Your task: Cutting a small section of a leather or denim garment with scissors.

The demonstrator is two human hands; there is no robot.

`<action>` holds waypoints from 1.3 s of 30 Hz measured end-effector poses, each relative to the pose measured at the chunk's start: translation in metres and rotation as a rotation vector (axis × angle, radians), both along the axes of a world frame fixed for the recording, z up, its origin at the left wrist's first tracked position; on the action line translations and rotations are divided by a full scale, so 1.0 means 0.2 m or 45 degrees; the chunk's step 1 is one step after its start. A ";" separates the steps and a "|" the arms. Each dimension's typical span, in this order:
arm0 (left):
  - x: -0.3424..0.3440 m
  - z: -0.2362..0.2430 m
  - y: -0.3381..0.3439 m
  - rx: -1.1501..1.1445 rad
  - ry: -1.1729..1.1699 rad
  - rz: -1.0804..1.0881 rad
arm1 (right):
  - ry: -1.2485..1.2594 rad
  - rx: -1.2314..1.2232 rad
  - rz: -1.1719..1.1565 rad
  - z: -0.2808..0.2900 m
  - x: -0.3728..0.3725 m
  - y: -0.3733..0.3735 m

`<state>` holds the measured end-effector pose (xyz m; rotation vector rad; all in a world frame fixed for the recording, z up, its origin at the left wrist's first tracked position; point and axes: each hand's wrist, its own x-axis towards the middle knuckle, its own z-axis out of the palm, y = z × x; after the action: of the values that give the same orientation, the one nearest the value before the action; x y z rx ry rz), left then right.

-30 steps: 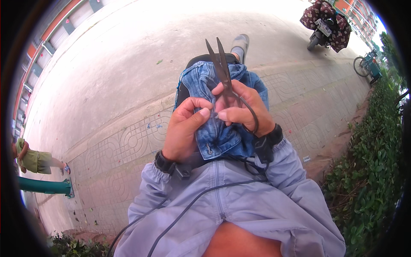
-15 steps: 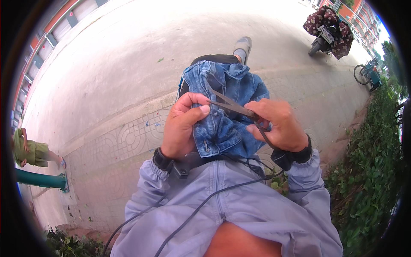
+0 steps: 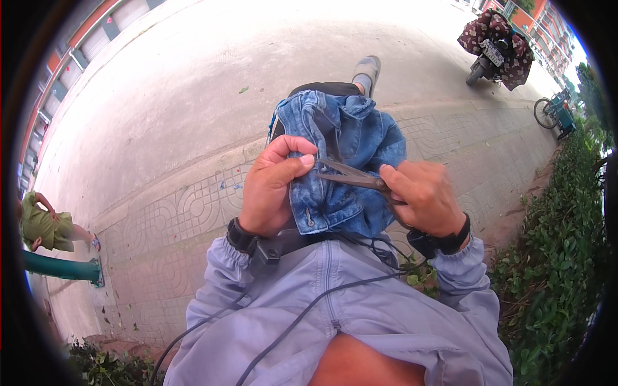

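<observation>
A blue denim garment (image 3: 344, 138) lies bunched over my knee in the middle of the view. My left hand (image 3: 270, 186) pinches a fold of its edge between thumb and forefinger. My right hand (image 3: 421, 196) grips small grey metal thread snips (image 3: 351, 175), blades pointing left toward the pinched fold and touching the cloth beside my left thumb. Both wrists carry black bands, and thin black cables run down over my pale lilac jacket (image 3: 341, 315).
Patterned paving (image 3: 167, 219) and a pale concrete road lie beyond my knee. A covered motorbike (image 3: 496, 45) and a bicycle (image 3: 553, 112) stand at the upper right. A green hedge (image 3: 560, 257) runs along the right. At the left, a person in green (image 3: 45, 225) crouches by a teal pipe (image 3: 61, 267).
My right hand has swung the snips down from pointing upward to lying level, blades aimed left at the fold. The hand moved right and lower. The left hand keeps pinching the denim.
</observation>
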<state>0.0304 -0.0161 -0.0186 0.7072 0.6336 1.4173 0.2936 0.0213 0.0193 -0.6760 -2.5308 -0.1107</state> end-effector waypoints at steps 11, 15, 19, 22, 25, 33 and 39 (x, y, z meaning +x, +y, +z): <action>0.00 0.01 0.00 0.007 0.029 -0.024 | -0.027 0.122 -0.042 0.01 -0.02 -0.01; -0.01 0.02 0.00 0.004 0.013 -0.017 | -0.056 0.085 -0.032 0.02 0.00 -0.02; -0.01 0.00 0.01 -0.001 0.033 0.006 | -0.078 0.064 -0.068 0.04 0.03 -0.05; -0.01 0.01 0.01 -0.006 0.016 0.018 | -0.068 0.031 -0.060 0.05 0.05 -0.05; -0.01 0.01 0.01 0.004 0.010 0.018 | -0.079 0.015 -0.073 0.06 0.06 -0.06; 0.00 0.01 0.01 0.001 0.042 0.025 | -0.079 -0.023 -0.079 0.06 0.06 -0.06; 0.00 0.03 0.00 0.005 0.085 0.010 | -0.107 0.020 -0.063 0.09 0.05 -0.06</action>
<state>0.0311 -0.0166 -0.0135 0.7585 0.6864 1.4067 0.3026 0.0088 0.0367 -0.7427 -2.5911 -0.1799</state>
